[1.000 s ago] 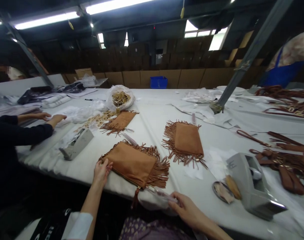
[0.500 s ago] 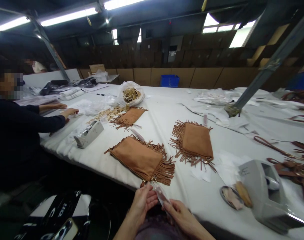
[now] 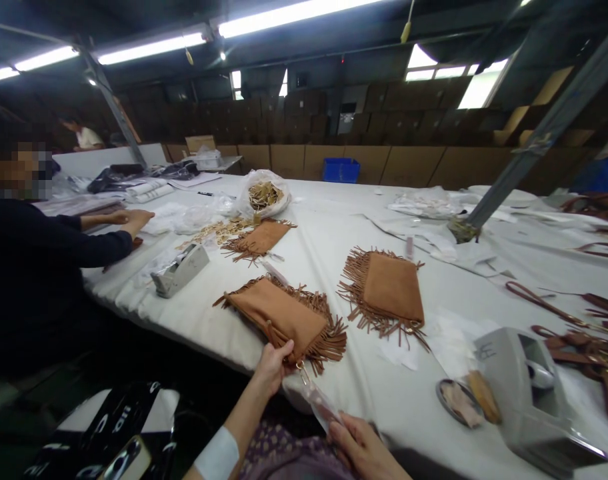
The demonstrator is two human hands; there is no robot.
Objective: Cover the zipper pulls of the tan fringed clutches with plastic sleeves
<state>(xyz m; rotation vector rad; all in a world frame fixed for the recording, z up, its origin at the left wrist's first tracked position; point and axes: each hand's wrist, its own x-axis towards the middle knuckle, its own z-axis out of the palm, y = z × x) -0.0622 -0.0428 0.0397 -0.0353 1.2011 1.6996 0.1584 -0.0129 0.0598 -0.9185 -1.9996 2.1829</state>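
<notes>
A tan suede fringed pouch [image 3: 284, 320] lies near the table's front edge. My left hand [image 3: 273, 367] pinches its near corner, beside a small gold ring. My right hand [image 3: 357, 443] is lower, at the table edge, closed on a small clear plastic sleeve [image 3: 318, 400] that points up toward the pouch's corner. A second fringed pouch [image 3: 391, 293] rests to the right, and a third [image 3: 259, 239] lies farther back.
A grey tape dispenser [image 3: 529, 393] and a small metal dish [image 3: 459, 400] sit at the right, another dispenser [image 3: 180, 270] at the left. A person in black [image 3: 34, 267] works at the left. Brown straps [image 3: 584, 333] lie far right. A bag of gold parts [image 3: 263, 193] stands behind.
My left hand rose from beside the sleeve to grip the pouch's near corner. My right hand sank a little with the sleeve. The view shifted slightly.
</notes>
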